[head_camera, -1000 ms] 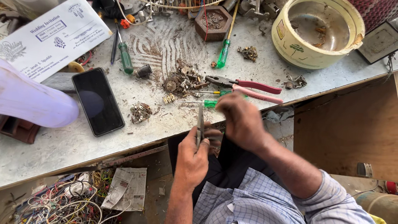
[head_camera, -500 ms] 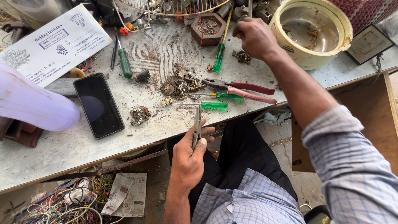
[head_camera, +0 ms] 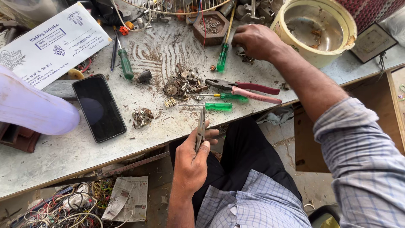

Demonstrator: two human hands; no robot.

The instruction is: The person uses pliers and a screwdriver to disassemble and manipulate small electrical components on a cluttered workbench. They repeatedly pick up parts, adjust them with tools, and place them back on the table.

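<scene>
- My left hand (head_camera: 192, 158) grips slim metal pliers (head_camera: 201, 128) at the near edge of the grey stone workbench (head_camera: 63, 154).
- Just beyond that grip lies a small green-handled screwdriver (head_camera: 213, 106), then pink-handled pliers (head_camera: 249, 89).
- Left of the grip lies a black smartphone (head_camera: 98, 106).
- My right hand (head_camera: 255, 41) rests far beyond, beside a round cream plastic tub (head_camera: 316, 30).

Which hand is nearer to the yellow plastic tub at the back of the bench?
Right. The right hand rests on the bench just beside the yellow tub, not touching it. The left hand is off the bench's near edge, gripping slim metal pliers.
</scene>
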